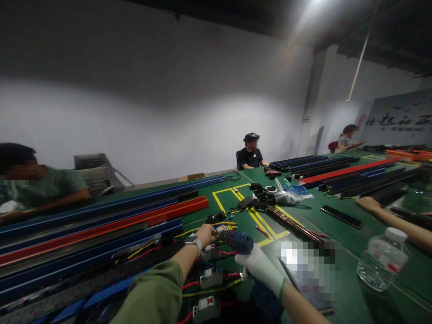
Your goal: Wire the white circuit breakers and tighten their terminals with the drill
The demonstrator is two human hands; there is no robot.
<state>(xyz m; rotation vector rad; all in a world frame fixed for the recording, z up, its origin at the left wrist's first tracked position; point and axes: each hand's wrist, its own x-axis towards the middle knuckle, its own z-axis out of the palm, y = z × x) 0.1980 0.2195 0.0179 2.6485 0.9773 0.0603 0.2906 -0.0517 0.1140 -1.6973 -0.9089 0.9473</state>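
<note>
My right hand (249,261), in a white glove, grips a blue power screwdriver (238,240) lying almost level, its nose pointing left. Close to that nose is my left hand (205,235), bare, with a watch (195,243) on the wrist. Its fingers are closed together; what they pinch is too small to make out. Around both hands are grey circuit breakers, one (211,253) just below the left hand and another (211,278) nearer me. A red wire (232,275) with a metal end lug and a yellow-green wire (216,293) run beside them.
Long blue rails (135,195) and a red rail (175,211) cover the left of the green table (303,216). To the right are copper strips (293,225), a phone (341,216) and a water bottle (383,258). A co-worker's arm (388,216) rests at far right; other people sit around.
</note>
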